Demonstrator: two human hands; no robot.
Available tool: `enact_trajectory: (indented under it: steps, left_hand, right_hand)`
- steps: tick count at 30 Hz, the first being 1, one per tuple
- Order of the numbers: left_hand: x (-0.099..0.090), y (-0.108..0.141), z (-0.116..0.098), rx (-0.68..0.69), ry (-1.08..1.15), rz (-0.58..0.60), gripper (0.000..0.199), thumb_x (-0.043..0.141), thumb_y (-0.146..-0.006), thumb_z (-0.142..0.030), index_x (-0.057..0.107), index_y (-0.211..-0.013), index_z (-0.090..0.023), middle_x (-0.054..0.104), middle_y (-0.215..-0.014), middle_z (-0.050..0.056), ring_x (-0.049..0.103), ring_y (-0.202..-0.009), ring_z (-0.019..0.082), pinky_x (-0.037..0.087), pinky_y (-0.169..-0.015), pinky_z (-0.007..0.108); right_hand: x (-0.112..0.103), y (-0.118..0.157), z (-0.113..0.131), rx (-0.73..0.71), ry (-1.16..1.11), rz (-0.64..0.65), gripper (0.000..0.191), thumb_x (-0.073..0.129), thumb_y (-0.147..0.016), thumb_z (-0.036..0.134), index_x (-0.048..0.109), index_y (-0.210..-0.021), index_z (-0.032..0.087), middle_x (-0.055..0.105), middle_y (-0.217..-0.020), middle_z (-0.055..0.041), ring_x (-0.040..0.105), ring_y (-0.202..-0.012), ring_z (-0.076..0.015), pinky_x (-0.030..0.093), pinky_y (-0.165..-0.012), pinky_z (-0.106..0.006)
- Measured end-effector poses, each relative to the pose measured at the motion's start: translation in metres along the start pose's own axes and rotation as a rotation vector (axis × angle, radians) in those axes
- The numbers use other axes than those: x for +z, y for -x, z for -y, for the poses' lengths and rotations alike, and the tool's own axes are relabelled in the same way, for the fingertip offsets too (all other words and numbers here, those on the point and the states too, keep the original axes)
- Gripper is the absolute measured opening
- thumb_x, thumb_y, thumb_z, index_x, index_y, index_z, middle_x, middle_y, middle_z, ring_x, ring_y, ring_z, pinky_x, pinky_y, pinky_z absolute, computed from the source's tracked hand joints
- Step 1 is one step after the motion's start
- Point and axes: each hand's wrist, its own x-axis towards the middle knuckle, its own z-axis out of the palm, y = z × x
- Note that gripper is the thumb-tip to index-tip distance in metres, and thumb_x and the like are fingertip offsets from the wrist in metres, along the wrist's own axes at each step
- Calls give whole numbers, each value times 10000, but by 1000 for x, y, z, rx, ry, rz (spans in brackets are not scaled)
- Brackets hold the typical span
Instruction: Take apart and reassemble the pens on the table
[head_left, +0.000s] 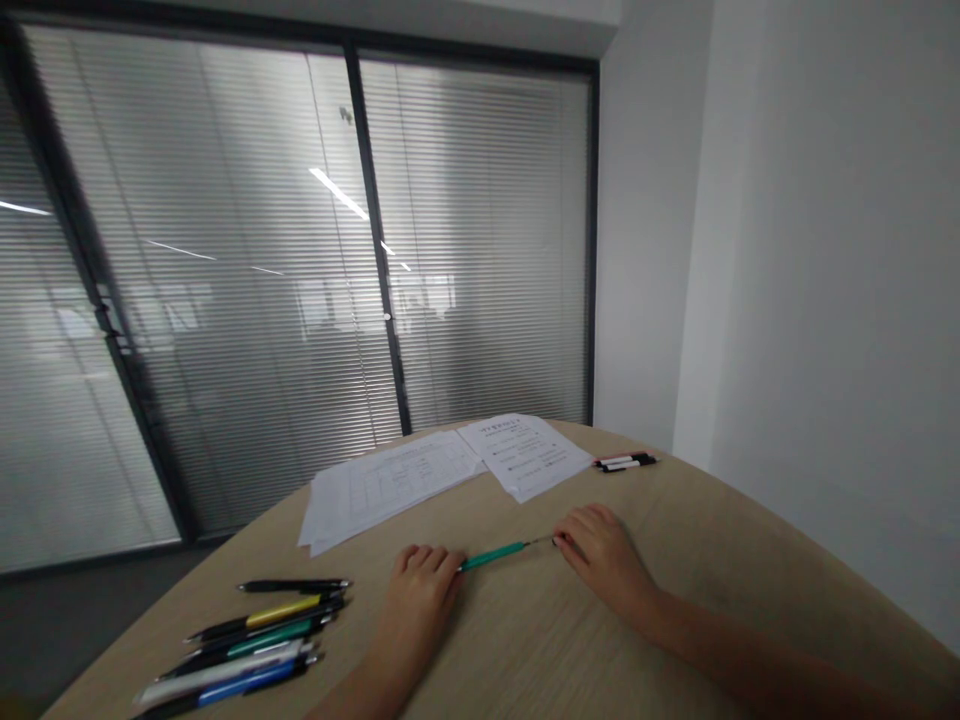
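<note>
Pen: green pen, long axis running sideways between both hands
Left grip: left hand against its thick end
Right grip: right hand at its thin tip
Grip state: touching; clenching unclear

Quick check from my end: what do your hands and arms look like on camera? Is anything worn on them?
The left hand and right hand are bare, with no gloves, rings or watch showing. The left forearm and right forearm show no sleeve, cables or markings.
</note>
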Motion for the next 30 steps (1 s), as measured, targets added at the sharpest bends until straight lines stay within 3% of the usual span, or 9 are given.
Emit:
enact_trajectory:
  steps: [14, 24, 30]
  left_hand:
    - [10, 2, 6, 126, 58, -107, 196, 460, -791, -121, 594, -884, -229, 666, -785, 18, 588, -756, 186, 406, -759, 347]
    - [11, 2, 5, 212, 91, -187, 174, 425, -821, -156, 584, -857, -214, 668, -738, 21, 589, -697, 175, 421, -734, 341]
    - [11, 2, 2, 269, 94, -192, 203, 389, -834, -166, 588, -857, -202, 658, -710, 25, 580, -692, 178, 435, -727, 353]
  right_hand:
    - [-7, 1, 8, -169, 7, -33, 153, 447, -822, 128, 558, -753, 208, 617, -711, -3, 553, -716, -152, 380, -814, -331]
    - [-5, 0, 7, -90, -54, -32, 188, 388, -851, 156, 548, -759, 197, 621, -715, -19, 556, -721, -158, 410, -797, -346]
    - [-9, 2, 10, -228, -179, -35, 210, 367, -878, 193, 549, -772, 196, 617, -709, -17, 546, -697, -146, 427, -755, -309]
